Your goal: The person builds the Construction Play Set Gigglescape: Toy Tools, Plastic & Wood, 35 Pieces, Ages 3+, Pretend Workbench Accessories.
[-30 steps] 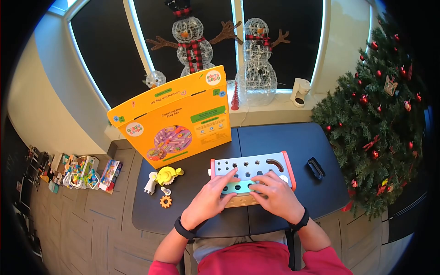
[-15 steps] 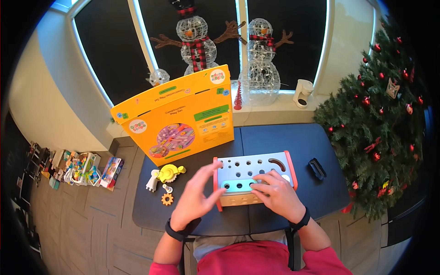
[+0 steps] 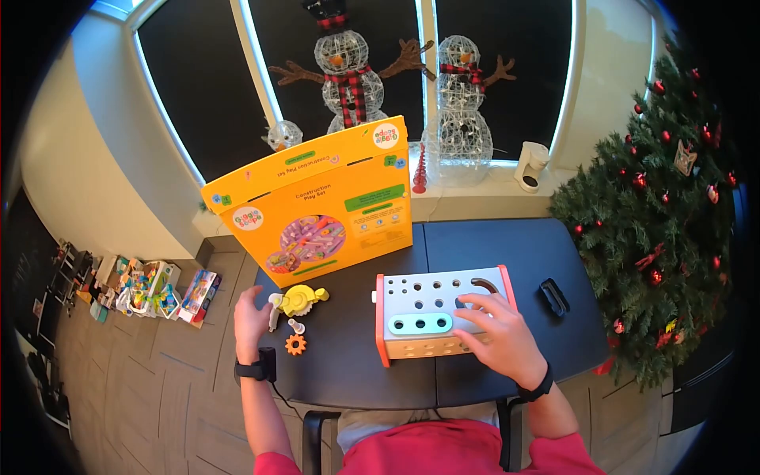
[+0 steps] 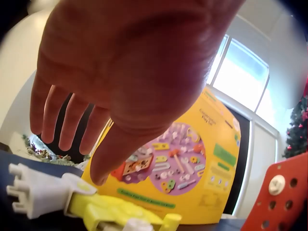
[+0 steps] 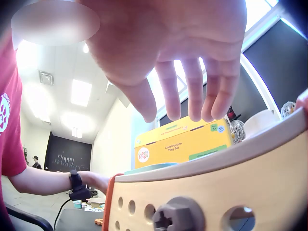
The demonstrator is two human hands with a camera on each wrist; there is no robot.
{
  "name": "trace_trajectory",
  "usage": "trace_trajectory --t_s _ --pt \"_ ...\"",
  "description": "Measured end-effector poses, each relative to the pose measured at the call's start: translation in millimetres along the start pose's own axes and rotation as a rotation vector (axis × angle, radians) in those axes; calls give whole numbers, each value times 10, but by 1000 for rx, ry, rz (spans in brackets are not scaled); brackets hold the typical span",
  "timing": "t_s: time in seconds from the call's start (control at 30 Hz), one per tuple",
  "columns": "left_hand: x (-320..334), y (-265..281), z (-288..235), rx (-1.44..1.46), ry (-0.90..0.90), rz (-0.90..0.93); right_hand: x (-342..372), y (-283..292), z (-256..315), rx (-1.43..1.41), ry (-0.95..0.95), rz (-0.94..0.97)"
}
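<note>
A toy workbench with a pale blue top and red ends stands on the table. A teal strip with three holes lies along its near top edge. My right hand hovers over the bench's right side, fingers relaxed around the strip's end and holding nothing. Beside a yellow toy piece and a white pronged piece, my left hand hangs with loose fingers and nothing in them. Close by lie a white bolt and an orange gear. A grey bolt sits in the bench's wooden side.
Behind the bench a large yellow box stands upright on the dark table. A black oblong object lies on the right. A decorated Christmas tree stands close to the table's right edge.
My left hand has let go of the teal strip and moved left to the loose toy pieces. The right hand has loosened and lifted slightly, shifting right; the strip stays on the bench.
</note>
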State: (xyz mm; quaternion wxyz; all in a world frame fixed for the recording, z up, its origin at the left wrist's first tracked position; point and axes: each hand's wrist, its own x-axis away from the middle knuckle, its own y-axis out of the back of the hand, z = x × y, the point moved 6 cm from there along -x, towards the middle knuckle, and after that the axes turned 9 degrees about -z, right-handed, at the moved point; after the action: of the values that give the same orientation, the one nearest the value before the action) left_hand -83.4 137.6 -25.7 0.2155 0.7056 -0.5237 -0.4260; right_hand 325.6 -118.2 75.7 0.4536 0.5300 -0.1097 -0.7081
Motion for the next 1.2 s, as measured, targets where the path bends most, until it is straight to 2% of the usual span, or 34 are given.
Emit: trace_trajectory --t_s 0.03,0.13,0.3,0.37,0.47,0.6,0.67,0.73,0.8,0.87,0.93,1.0,1.07,1.2 --pt "-35 -166 251 -25 36 24 -19 62 4 22 20 -23" --pt "27 -370 386 -121 93 56 -62 186 -57 47 15 -60" --pt "47 -542 459 -168 28 70 -41 315 -200 126 -20 -70" --pt "15 -587 533 -161 10 9 -26 342 -230 143 -22 -76" --pt "6 -574 521 -183 79 25 8 367 -250 153 -29 -77" --pt "38 -482 437 -223 69 14 46 362 -301 154 -34 -65" --pt "56 -358 405 -210 56 -65 55 365 -311 149 -39 -62" --pt "69 -223 321 -215 60 -76 55 374 -310 148 -40 -54" --pt "65 -29 206 -191 40 -193 52 393 -306 153 -39 -59" --pt "63 134 57 -158 62 -230 44 414 -300 159 -37 -64" --pt "91 365 -194 -19 -28 -365 46 428 -300 155 -52 -64" --pt "109 484 -467 72 -32 -355 53 424 -308 151 -48 -69" --pt "145 561 -713 345 -90 -357 56 422 -302 147 -43 -73" --pt "284 611 -1345 611 -179 -208 74 423 -291 142 -44 -76"
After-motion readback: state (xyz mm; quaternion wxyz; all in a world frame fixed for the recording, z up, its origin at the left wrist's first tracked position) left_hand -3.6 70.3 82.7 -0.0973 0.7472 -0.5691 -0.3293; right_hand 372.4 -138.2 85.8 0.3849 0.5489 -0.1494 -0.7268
